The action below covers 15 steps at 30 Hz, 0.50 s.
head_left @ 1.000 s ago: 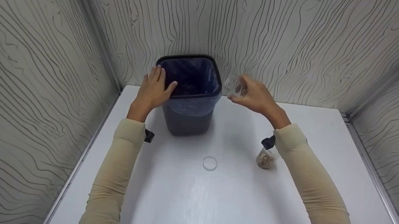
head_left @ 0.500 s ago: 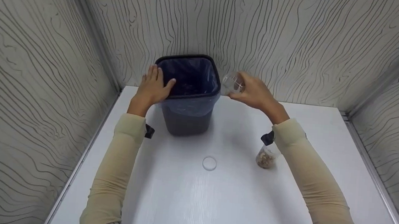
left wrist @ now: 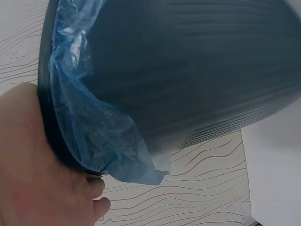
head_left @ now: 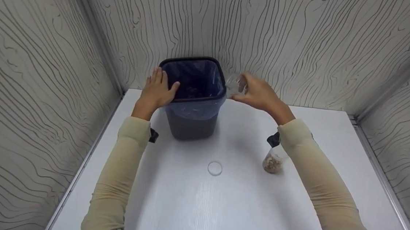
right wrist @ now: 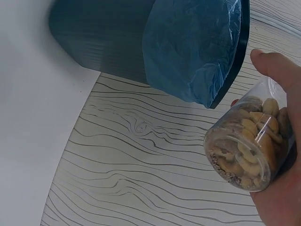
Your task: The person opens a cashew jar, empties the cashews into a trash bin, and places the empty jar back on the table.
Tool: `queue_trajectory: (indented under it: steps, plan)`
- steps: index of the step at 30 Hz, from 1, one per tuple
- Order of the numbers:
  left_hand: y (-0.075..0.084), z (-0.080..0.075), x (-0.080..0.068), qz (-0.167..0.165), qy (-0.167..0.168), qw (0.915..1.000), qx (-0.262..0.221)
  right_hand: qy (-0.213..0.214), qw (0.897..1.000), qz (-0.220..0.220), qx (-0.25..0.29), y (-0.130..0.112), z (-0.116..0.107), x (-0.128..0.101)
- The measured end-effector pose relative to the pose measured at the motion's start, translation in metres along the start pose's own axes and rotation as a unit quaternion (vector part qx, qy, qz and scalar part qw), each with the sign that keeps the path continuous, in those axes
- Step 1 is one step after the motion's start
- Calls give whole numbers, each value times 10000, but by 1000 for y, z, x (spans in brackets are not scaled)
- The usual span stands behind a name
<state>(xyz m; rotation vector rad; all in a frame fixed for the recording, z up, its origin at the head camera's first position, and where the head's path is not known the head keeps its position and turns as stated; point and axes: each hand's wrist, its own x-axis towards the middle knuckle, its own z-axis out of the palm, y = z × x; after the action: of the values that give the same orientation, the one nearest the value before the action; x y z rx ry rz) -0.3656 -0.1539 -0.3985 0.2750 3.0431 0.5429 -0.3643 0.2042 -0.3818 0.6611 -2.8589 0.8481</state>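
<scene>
A dark grey bin (head_left: 192,103) lined with a blue plastic bag (right wrist: 195,52) stands at the back of the white table (head_left: 219,207). My left hand (head_left: 157,89) grips the bin's left rim, thumb inside (left wrist: 33,179). My right hand (head_left: 261,94) holds a clear jar of nuts (right wrist: 247,146) tipped on its side, right beside the bin's right rim (head_left: 235,83). A round clear lid (head_left: 215,168) lies on the table in front of the bin.
A second clear jar with nuts (head_left: 271,163) stands on the table under my right forearm. Wood-grain patterned walls (head_left: 305,46) close in the table at the back and on both sides.
My right hand has carried the jar a little left, closer to the bin's right rim. The left hand stays on the bin.
</scene>
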Motion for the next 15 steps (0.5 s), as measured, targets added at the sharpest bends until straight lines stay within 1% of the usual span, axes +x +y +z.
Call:
queue_trajectory:
  steps: [7, 15]
  plan:
    - [-1, 2, 0, -17, 65, 10000, 23, -33, 10000, -41, -8, -2, 3, 6]
    - [0, 0, -1, -49, -55, 10000, 5, -79, 9999, -52, -133, -6, 3, 12]
